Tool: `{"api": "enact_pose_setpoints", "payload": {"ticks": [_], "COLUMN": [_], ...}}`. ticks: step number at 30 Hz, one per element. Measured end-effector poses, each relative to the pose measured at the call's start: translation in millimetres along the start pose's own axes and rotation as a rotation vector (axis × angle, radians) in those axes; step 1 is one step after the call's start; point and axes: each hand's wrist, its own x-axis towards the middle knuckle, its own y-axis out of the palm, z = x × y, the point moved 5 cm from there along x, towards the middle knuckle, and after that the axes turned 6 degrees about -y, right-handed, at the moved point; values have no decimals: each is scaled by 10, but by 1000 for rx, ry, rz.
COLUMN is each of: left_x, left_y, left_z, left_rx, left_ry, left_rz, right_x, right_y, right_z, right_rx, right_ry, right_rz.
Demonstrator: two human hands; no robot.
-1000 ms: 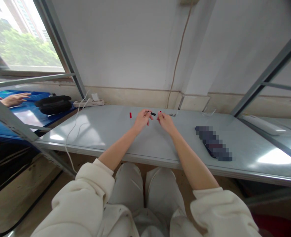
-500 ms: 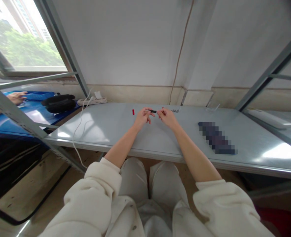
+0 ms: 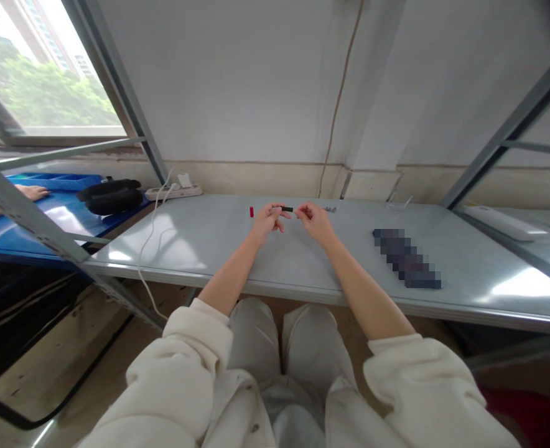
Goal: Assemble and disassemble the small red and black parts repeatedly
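Pinched in my left hand (image 3: 269,221) is a short, slim black cylinder (image 3: 286,209), lying level and pointing right. Its exact kind is too small to tell. My right hand (image 3: 313,218) is just beyond its right end, with thumb and fingers pressed together; whatever they hold is hidden or too small to make out. A small red cylinder (image 3: 251,211) stands on the grey table (image 3: 219,242), left of my left hand. Several small grey pieces (image 3: 331,210) lie behind my right hand.
A clear plastic piece (image 3: 400,204) sits at the back right, with a pixelated dark item (image 3: 406,258) nearer. A power strip (image 3: 175,191) and white cable (image 3: 140,255) are left. On the blue table (image 3: 60,214) are a black case (image 3: 111,196), a blue tray (image 3: 69,180) and another person's hand (image 3: 33,191).
My hands stay close together around the black cylinder, with only slight finger movement. The other person's hand has come down from the blue tray toward the blue tabletop.
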Motion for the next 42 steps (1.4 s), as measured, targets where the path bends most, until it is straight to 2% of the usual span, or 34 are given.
{"api": "enact_pose_setpoints", "payload": {"ticks": [4,9,12,21,27,31,33,35,37,39,42], "left_x": [20,46,53,13,-12,-29,-30,-23,-5,21,71], "left_y": [-25,-97,-123,-95,-17,-35,-74,-114,-120,-61,149], "left_z": [33,86,94,5,-17,-45,-56,-38,14,73,131], "left_rx": [53,115,113,91,78,88,84,88,132,254,581], "left_ry": [0,-35,-31,45,50,33,30,21,8,14,83], "left_rz": [-22,-139,-170,-151,-18,-74,-147,-231,-284,-271,-129], "right_x": [-1,-1,-7,-18,-16,6,9,-10,-43,-94,-168], "right_y": [-12,-21,4,54,52,26,-41,-159,-324,-450,-504], "right_z": [21,5,-37,18,25,-1,-65,-184,-298,-411,-534], "right_rx": [-33,-59,-62,-145,-176,-246,-302,-351,-388,-415,-460], "right_ry": [-26,-50,-56,-98,-87,-67,-10,111,208,309,423], "right_rz": [-4,-10,3,74,71,144,201,238,188,165,217]}}
